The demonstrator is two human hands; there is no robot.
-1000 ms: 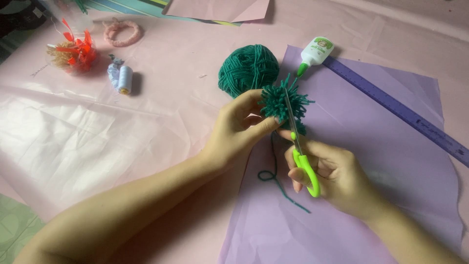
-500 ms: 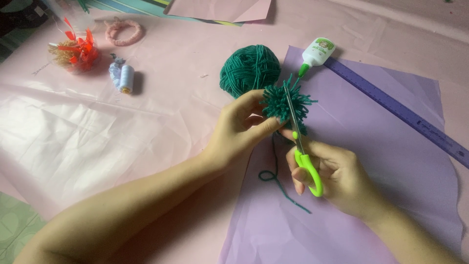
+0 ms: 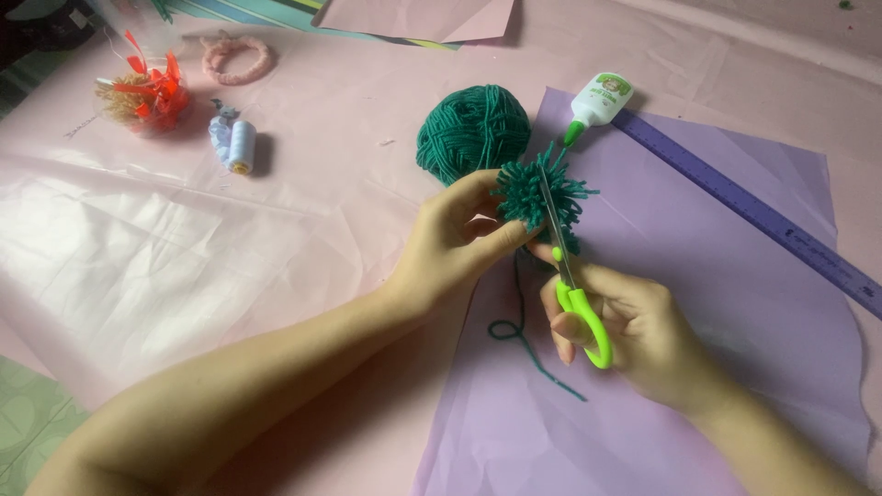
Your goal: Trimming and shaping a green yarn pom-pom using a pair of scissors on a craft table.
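The left hand (image 3: 455, 243) pinches the shaggy green yarn pompom (image 3: 537, 197) from its left side, above the lilac paper sheet (image 3: 717, 303). The right hand (image 3: 634, 331), nearer the person, holds the green-handled metal scissors (image 3: 571, 285), whose blades reach up into the pompom. Just behind the pompom sits the round green yarn ball (image 3: 470, 130), at the sheet's left edge. Right of the ball lies the white glue bottle with green nozzle (image 3: 597, 101), touching the long purple plastic ruler (image 3: 753, 211), which runs along the sheet's far right side. A loose green yarn strand (image 3: 524, 344) lies on the sheet below the pompom. Far left on the pink tablecloth (image 3: 184, 248) lies a pale thread spool (image 3: 241, 147).
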